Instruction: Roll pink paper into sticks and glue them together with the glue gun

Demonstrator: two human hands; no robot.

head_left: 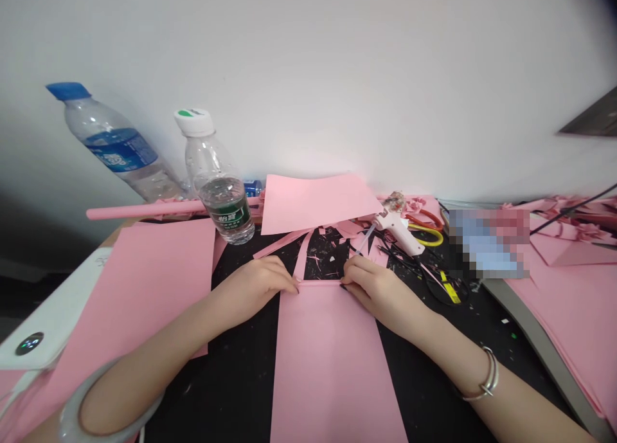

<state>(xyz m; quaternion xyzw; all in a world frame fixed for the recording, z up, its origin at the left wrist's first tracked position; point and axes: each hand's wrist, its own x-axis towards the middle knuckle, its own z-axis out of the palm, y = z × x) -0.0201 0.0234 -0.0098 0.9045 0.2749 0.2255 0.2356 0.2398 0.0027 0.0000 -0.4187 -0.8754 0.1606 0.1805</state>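
Note:
A long pink paper sheet (332, 359) lies on the black tabletop in the middle, its far edge rolled into a thin tube. At the left end of that rolled edge, my left hand (270, 282) pinches the paper between thumb and fingers. My right hand (371, 289) pinches the right end of the same edge. Just beyond the hands, pink paper strips and scraps (301, 256) lie scattered. A white glue gun (400, 231) with a clear glue stick rests beyond my right hand.
Two bottles, one with a blue cap (123, 150) and one with a white cap (224, 192), stand at the back left. Pink sheets (159, 269) and a white device (53, 314) lie left. Yellow-handled scissors (429, 237), cables, a blurred screen (486, 244) and more pink paper (578, 301) are right.

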